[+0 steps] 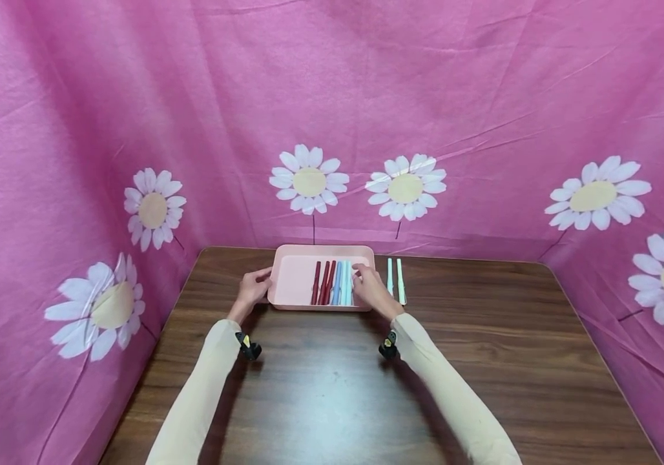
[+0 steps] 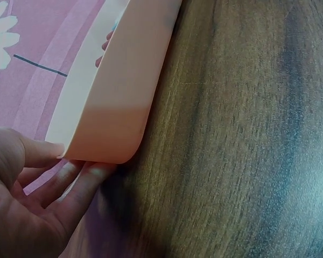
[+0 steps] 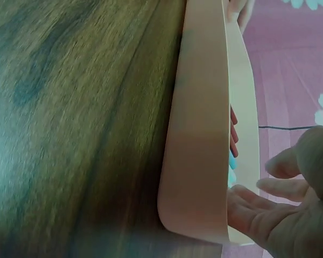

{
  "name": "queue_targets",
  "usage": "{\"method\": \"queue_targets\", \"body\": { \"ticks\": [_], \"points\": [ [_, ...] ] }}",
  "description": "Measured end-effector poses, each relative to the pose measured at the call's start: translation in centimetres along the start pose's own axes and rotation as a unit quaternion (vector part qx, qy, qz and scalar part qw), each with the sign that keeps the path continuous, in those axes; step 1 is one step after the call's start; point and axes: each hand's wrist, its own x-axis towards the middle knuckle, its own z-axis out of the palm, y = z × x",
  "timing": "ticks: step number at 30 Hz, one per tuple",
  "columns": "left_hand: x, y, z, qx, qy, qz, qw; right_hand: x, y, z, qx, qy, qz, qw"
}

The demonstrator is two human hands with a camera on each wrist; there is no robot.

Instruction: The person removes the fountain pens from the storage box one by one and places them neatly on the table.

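Observation:
A shallow pink tray [image 1: 291, 274] stands at the back of the table. Inside it, dark red pens [image 1: 323, 283], a blue pen [image 1: 336, 283] and light blue pens [image 1: 345, 283] lie side by side, like slim markers. My left hand [image 1: 252, 288] pinches the tray's left end, thumb at the rim [image 2: 64, 153] and fingers against the outside. Over the tray's right end reaches my right hand [image 1: 371, 287], its fingers [image 3: 247, 207] inside beside the light blue pens. Its thumb stands apart from the fingers, and I see no pen between them.
Just right of the tray, a pale aqua pen [image 1: 390, 276] and a pale green pen [image 1: 400, 281] lie on the brown wooden table [image 1: 483, 336]. A pink curtain [image 1: 454, 84] with white daisies hangs behind and along both sides.

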Motion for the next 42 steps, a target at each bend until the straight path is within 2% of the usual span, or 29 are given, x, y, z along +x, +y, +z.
{"method": "queue_targets", "body": {
  "ticks": [6,12,18,25,31,34,37,39,42],
  "points": [
    [0.0,0.1,0.2,0.005,0.005,-0.001,1.0000,0.1,0.1,0.9,-0.022,0.004,-0.009,0.9997],
    [0.0,0.1,0.2,0.004,0.012,0.010,0.9999,0.0,0.3,2.0,-0.083,0.002,0.040,0.9957],
    [0.0,-0.1,0.2,0.018,0.024,0.017,0.9994,0.1,-0.2,2.2,-0.084,-0.003,0.075,0.9936],
    [0.0,0.2,0.5,0.066,0.039,0.050,0.9958,0.2,-0.4,1.1,-0.029,0.003,0.119,0.9925],
    [-0.1,0.3,0.5,0.066,0.048,0.053,0.9953,0.1,-0.5,0.3,0.057,0.011,0.140,0.9885],
    [-0.1,0.3,0.5,0.072,0.048,0.052,0.9949,0.0,-0.3,-0.2,0.139,0.001,0.159,0.9775],
    [-0.1,0.2,0.6,0.079,0.046,0.048,0.9947,0.0,0.1,-0.6,0.246,-0.026,0.187,0.9508],
    [-0.1,0.2,0.6,0.083,0.048,0.048,0.9942,0.0,0.5,-0.8,0.299,-0.046,0.196,0.9327],
    [-0.2,0.2,0.6,0.093,0.049,0.051,0.9932,0.0,0.9,-0.9,0.335,-0.066,0.201,0.9182]
  ]
}}
